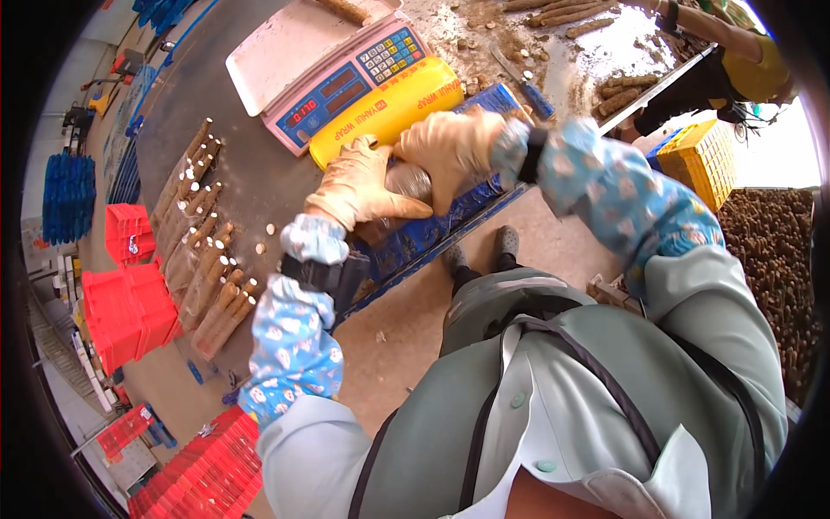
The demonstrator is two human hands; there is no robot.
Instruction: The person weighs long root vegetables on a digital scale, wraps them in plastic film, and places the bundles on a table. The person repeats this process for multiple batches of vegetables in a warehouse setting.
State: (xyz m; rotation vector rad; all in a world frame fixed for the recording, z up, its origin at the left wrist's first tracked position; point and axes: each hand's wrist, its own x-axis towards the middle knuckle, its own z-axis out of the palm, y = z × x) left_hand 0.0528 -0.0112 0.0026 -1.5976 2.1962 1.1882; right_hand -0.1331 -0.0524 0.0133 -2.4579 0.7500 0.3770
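In tan gloves, both my hands press around a brownish bundle (408, 183) covered in see-through film, at the table's near edge. My left hand (359, 183) grips its left side, thumb stretched across the front. Curled over its right side is my right hand (454, 151). Most of the bundle is hidden under the gloves, so its contents are hard to make out. Right behind my hands lies a yellow roll of wrapping film (389, 112). Under them is a blue wrapped surface (432, 227) along the edge.
A pink weighing scale (324, 86) stands behind the film roll. Film-wrapped bundles of long brown roots (207, 268) lie at left, beside red crates (130, 311). A blue-handled knife (536, 99) rests at right. Another person (743, 60) is at far right, near a yellow crate (700, 160).
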